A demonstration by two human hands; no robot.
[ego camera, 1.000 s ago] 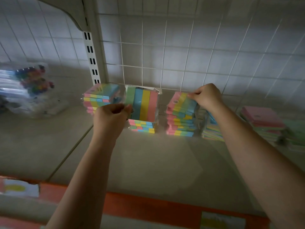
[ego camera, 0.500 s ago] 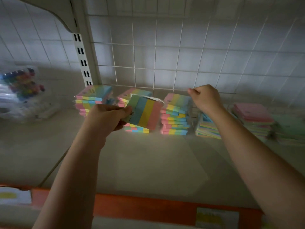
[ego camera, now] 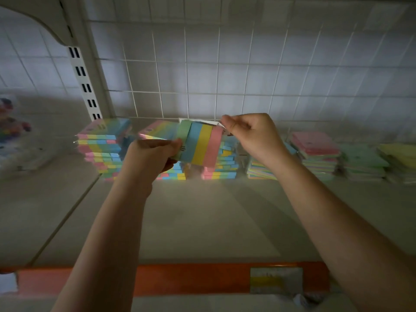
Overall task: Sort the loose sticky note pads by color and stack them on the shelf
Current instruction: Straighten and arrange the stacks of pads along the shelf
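A striped sticky note pad [ego camera: 199,144] with green, blue, yellow and pink bands is held tilted in the air in front of the shelf's stacks. My left hand [ego camera: 150,157] grips its lower left corner. My right hand [ego camera: 249,135] pinches the pad's upper right corner at its white wrapper flap. Behind stand three stacks of striped pads: a left stack [ego camera: 101,147], a middle stack [ego camera: 159,131] partly hidden by the held pad, and a right stack [ego camera: 226,163] mostly hidden by it.
Right of my right wrist lie a low striped stack [ego camera: 258,171], a pink-topped stack [ego camera: 315,146], a green stack [ego camera: 362,158] and a yellow stack [ego camera: 399,154]. A blurry bag of colourful items [ego camera: 11,131] sits far left. The shelf [ego camera: 202,221] has an orange front edge [ego camera: 191,278] and wire-grid back.
My right hand left the right stack and moved left to pinch the held pad's upper right corner. My left hand kept the pad and lifted it slightly.
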